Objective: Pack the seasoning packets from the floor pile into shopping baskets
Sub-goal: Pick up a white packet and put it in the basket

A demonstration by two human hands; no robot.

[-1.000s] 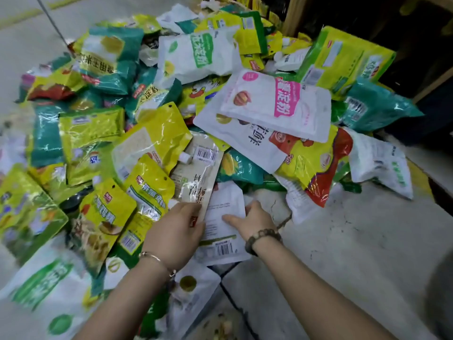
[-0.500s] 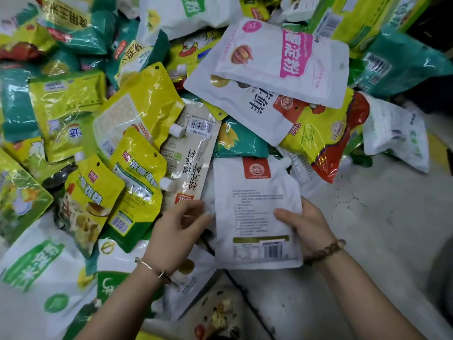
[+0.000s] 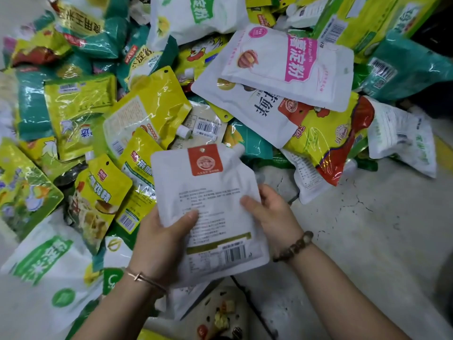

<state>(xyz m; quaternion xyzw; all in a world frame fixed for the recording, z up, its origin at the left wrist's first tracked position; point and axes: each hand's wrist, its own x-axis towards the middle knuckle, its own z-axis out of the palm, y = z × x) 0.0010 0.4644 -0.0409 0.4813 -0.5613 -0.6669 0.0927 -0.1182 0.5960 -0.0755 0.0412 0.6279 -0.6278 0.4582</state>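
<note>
White pouch (image 3: 210, 212) sits raised in front of the pile (image 3: 152, 99), pinched by both your hands: your left hand (image 3: 161, 239) on its left edge, your right hand (image 3: 272, 214) on its right edge.

Floor (image 3: 367, 253): grey concrete, bare along its right side and lower right corner. Hairline cracks (image 3: 356, 200) branch across the bare part. A dark seam (image 3: 247, 300) runs diagonally toward the bottom edge. Yellow painted stripe (image 3: 444, 153) at the floor's right edge. Upper right corner: dark recess (image 3: 436, 77), contents not discernible. Worn at the wrists: brown beaded bracelet (image 3: 293, 246), thin metal bangle (image 3: 144, 278).
</note>
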